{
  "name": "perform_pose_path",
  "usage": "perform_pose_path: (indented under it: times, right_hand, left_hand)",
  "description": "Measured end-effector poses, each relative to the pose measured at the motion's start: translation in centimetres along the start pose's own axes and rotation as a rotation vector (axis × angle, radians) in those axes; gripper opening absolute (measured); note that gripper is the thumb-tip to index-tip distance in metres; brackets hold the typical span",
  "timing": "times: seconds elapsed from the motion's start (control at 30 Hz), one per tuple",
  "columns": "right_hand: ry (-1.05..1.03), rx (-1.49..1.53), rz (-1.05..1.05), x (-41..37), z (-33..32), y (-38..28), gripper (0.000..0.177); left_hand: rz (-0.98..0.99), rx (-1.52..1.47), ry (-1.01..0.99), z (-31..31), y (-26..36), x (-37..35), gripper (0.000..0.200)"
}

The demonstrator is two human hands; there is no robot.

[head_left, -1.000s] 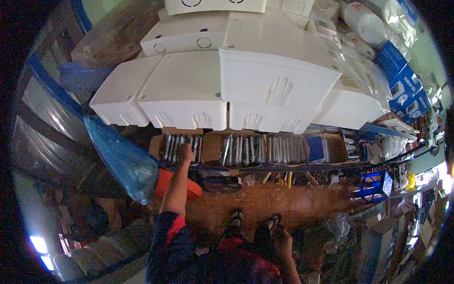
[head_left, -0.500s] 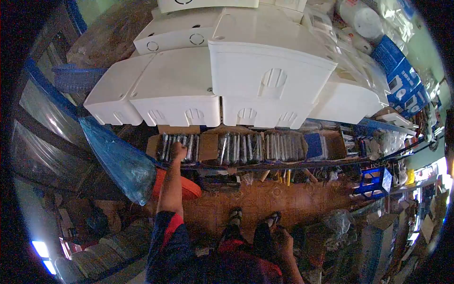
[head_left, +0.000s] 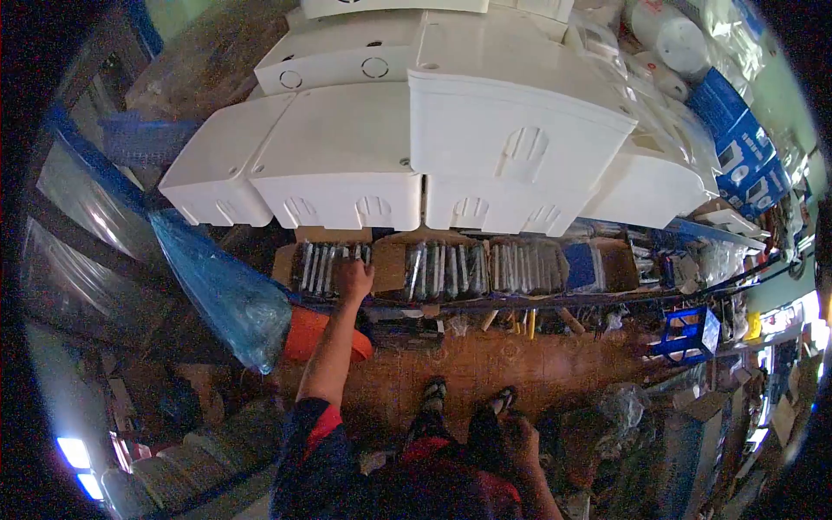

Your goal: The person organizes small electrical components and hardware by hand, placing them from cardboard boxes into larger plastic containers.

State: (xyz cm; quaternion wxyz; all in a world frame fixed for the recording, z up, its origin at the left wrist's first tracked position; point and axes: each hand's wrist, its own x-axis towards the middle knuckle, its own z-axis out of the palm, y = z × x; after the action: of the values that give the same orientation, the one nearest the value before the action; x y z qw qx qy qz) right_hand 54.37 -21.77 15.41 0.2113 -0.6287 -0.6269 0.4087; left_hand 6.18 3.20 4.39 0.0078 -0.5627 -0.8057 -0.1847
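Observation:
My left hand (head_left: 354,279) reaches forward to the right end of a cardboard box (head_left: 388,267), its fingers bent in at the packets. Thin, clear-wrapped flat packets (head_left: 321,267) stand on edge in a row inside that box. Whether a packet is between the fingertips is hidden by the hand. Low beside my leg hangs my right hand (head_left: 522,444), fingers curled closed; anything inside it is too dark to make out. To the right, another box holds similar wrapped packets (head_left: 446,270).
Large white plastic boxes (head_left: 520,113) are stacked above the row and overhang it. A blue plastic-wrapped bundle (head_left: 225,290) and an orange-red tub (head_left: 308,334) flank my left arm. A blue stool (head_left: 689,334) stands on the tiled floor at right.
My left hand has shifted right along the leftmost box, from the middle of the packets to its right end. The right hand has stayed low by my leg.

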Motion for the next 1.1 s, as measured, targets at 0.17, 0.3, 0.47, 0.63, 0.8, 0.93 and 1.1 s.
perform_pose_path:
  times: [0.17,0.3,0.47,0.63,0.8,0.93,1.1]
  right_hand:
    - [0.060,0.196,0.100,0.0,0.6,3.9,0.029]
    - [0.023,0.182,0.145,0.0,-0.3,-1.1,0.028]
    - [0.017,-0.035,-0.037,0.3,0.2,2.1,0.026]
    - [0.095,0.023,0.066,0.0,-0.7,0.1,0.026]
    - [0.093,-0.121,-0.033,-0.6,0.0,4.3,0.026]
    - [0.041,0.082,0.170,0.3,0.0,0.3,0.027]
    - [0.012,-0.009,-0.046,1.0,0.3,-0.7,0.026]
  left_hand:
    - [-0.078,-0.466,0.047,5.7,-4.6,-0.2,0.030]
    - [-0.069,-0.241,-0.086,2.9,-3.3,-0.3,0.026]
    - [-0.192,-0.075,-0.238,-2.0,0.8,0.3,0.024]
    - [-0.001,-0.320,0.194,5.0,-5.1,-1.1,0.029]
    - [-0.272,-0.195,0.151,2.3,-8.0,-1.7,0.029]
    - [-0.154,0.151,0.161,3.3,-11.0,-2.5,0.025]
    - [-0.165,0.210,-0.082,-1.9,-5.7,-2.2,0.014]
